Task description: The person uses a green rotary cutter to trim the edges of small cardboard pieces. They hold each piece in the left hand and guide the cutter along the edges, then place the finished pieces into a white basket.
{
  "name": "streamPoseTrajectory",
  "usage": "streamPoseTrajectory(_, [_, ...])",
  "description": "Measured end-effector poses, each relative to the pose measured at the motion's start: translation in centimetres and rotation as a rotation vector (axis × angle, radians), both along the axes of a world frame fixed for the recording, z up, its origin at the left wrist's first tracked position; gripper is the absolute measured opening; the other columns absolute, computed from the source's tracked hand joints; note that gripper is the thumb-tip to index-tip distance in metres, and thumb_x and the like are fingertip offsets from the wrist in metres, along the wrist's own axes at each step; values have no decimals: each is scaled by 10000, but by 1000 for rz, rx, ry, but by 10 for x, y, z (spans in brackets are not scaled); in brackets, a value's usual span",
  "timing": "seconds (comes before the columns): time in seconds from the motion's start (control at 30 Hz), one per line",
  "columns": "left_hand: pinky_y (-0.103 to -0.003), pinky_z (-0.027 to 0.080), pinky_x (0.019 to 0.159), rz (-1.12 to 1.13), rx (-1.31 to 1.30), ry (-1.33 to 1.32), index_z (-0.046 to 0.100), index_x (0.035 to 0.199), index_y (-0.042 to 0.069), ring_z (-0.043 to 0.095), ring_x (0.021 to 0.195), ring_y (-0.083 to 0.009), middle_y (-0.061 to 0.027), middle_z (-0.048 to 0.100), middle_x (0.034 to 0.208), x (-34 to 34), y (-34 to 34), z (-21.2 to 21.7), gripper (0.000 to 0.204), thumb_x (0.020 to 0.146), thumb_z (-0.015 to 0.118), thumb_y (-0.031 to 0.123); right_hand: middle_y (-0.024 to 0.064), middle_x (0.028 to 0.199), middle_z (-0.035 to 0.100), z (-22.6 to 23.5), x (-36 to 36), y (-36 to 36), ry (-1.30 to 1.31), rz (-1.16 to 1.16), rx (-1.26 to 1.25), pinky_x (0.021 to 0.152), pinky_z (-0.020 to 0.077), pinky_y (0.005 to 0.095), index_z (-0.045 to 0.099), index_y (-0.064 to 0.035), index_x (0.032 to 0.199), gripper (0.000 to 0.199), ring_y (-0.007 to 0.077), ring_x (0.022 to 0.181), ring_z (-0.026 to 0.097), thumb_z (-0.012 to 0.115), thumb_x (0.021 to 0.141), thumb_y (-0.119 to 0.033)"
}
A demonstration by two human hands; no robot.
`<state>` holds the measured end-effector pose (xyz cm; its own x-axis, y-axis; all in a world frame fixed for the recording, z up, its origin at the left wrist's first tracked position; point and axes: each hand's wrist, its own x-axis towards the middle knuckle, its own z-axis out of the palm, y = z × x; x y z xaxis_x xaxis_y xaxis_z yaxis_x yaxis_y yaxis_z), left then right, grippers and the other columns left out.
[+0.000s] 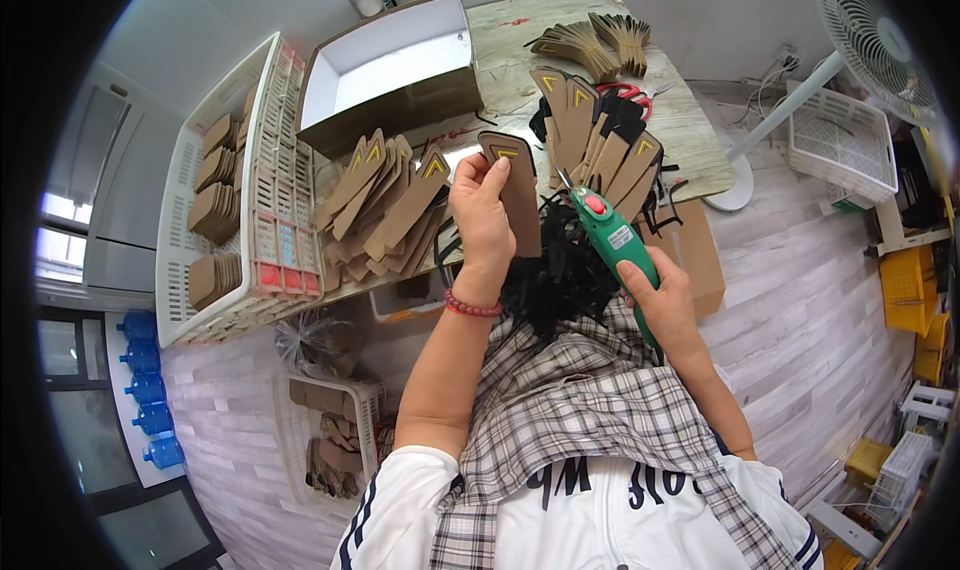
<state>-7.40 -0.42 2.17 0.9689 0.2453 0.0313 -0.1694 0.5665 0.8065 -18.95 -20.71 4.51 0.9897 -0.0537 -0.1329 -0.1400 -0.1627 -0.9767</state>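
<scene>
My left hand (482,210) pinches a flat brown strap-like piece (520,215) with dark edging and a yellow chevron near its top, held upright over the table's near edge. My right hand (660,295) is wrapped round a green hand-held power tool (615,235) with a red button. Its thin metal tip points up and left, apart from the held piece. Beneath both hands, a tangle of black strips (560,280) lies at my lap. A fanned pile of similar brown pieces (400,205) is left of my left hand, and another pile (590,135) lies beyond the tool.
An open cardboard box (390,120) and a white crate (250,210) of brown pieces stand at left. Red-handled scissors (632,94) and bundled pieces (580,50) lie farther back. A fan (870,45) stands at right; a plastic bin (375,410) sits on the floor.
</scene>
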Motion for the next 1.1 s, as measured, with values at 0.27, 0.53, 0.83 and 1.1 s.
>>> streamPoseTrajectory(0.27, [-257, 484, 670, 31, -152, 118, 559, 897, 70, 599, 730, -111, -19, 645, 841, -11, -15, 11, 101, 862, 652, 55, 14, 660, 575, -1, -2, 2, -66, 4, -16, 526, 417, 241, 614, 13, 983, 320, 72, 577, 508, 678, 861, -277])
streamPoseTrajectory(0.53, [-223, 470, 603, 13, -198, 138, 573, 874, 61, 586, 665, -86, -18, 642, 801, -15, -31, 7, 92, 853, 662, 52, 10, 656, 567, 1, -2, 2, -70, 1, -6, 514, 413, 237, 608, 13, 974, 322, 69, 563, 501, 673, 865, -283])
streamPoseTrajectory(0.83, [-226, 463, 624, -52, -121, 177, 582, 855, 48, 583, 668, -91, -22, 643, 791, -24, -36, 3, 82, 850, 663, 44, 11, 658, 564, 0, 0, -2, -82, 6, 8, 510, 417, 226, 607, 14, 977, 342, 61, 556, 501, 666, 870, -306])
streamPoseTrajectory(1.1, [-213, 446, 624, -73, -38, 170, 616, 869, 22, 573, 668, -78, -25, 654, 800, -32, -34, 4, 56, 839, 664, 26, 8, 668, 565, 3, 2, -5, -98, 9, 9, 510, 421, 226, 608, 13, 981, 331, 61, 560, 501, 666, 871, -294])
